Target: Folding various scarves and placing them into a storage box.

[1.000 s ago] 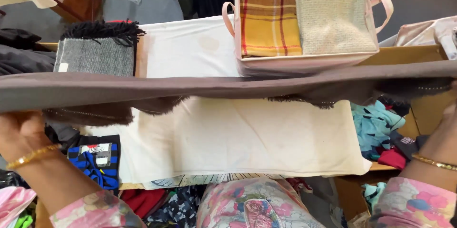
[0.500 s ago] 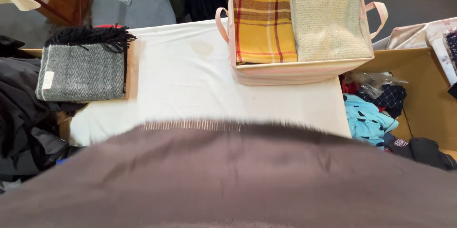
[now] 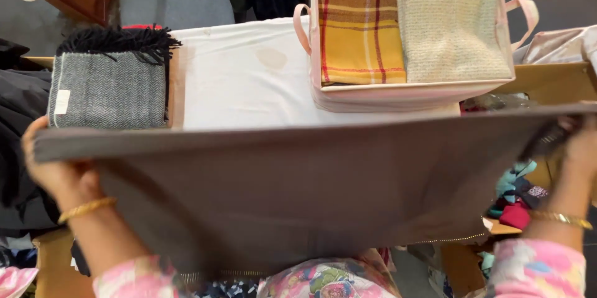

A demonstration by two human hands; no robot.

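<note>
both hands, left (image 3: 56,170) and right (image 3: 581,149), are closed on the top corners of a grey cloth (image 3: 311,192), holding it stretched above the white table (image 3: 242,86).

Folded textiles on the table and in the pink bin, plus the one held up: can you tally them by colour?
Grey herringbone with black fringe, on the table: 1
Yellow plaid, in the pink bin: 1
Cream knit, in the pink bin: 1
Grey-brown cloth, stretched between left hand and right hand: 1
Total: 4

A white-covered table (image 3: 249,86) bears a grey folded scarf (image 3: 109,89) and pink basket (image 3: 410,93).
</note>
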